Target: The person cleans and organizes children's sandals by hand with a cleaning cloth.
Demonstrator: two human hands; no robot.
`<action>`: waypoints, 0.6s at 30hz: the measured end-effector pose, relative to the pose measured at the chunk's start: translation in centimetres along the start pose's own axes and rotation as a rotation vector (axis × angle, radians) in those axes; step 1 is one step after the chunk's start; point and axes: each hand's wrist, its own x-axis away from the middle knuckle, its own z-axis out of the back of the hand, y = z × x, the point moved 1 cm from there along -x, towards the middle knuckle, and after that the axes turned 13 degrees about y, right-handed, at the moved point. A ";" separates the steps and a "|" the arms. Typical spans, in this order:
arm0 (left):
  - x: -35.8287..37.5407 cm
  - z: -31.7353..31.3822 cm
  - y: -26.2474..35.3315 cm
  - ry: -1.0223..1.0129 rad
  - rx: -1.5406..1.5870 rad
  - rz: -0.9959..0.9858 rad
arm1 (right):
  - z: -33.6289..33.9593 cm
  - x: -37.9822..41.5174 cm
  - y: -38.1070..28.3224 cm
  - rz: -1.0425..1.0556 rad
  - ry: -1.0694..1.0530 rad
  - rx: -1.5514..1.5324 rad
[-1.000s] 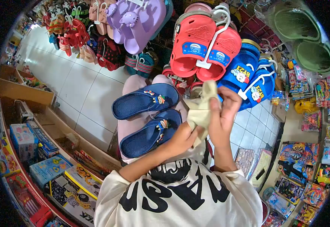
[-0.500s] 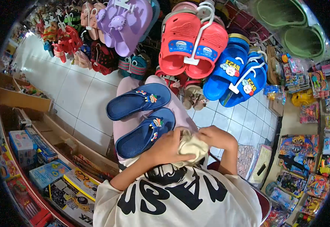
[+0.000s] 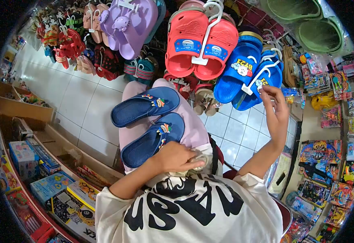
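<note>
Hands split now: left hand [image 3: 177,157] clamped on beige cloth [image 3: 196,162] at lap, right hand [image 3: 275,108] up from cloth, fingers pinching hanging blue clog [image 3: 262,83]. Wiping paused, apparently.

cream cloth [image 3: 196,161] | crumpled, on lap | blue clog pair [image 3: 250,77] | hanging (white hanger), soles out
</note>
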 end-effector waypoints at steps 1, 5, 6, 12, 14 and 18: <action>0.3 -0.4 0.0 0.097 -0.095 -0.026 | -0.2 0.1 0.0 0.017 -0.091 -0.031; 0.5 -1.6 0.1 0.265 -0.177 -0.044 | -2.1 2.2 2.0 -0.100 -0.600 -0.124; 0.5 -1.9 -0.3 0.405 -0.117 -0.132 | -2.9 2.9 3.9 -0.245 -0.802 -0.115; 1.3 -2.4 -2.4 0.174 -0.012 -0.076 | -10.6 6.7 18.8 -0.410 -0.953 0.267; 2.0 -1.8 -2.3 0.098 -0.029 0.040 | -11.1 6.7 18.4 -0.310 -0.844 0.217; 3.1 -2.9 -1.7 0.215 -0.147 -0.042 | -12.3 5.7 13.2 -0.174 -0.920 0.016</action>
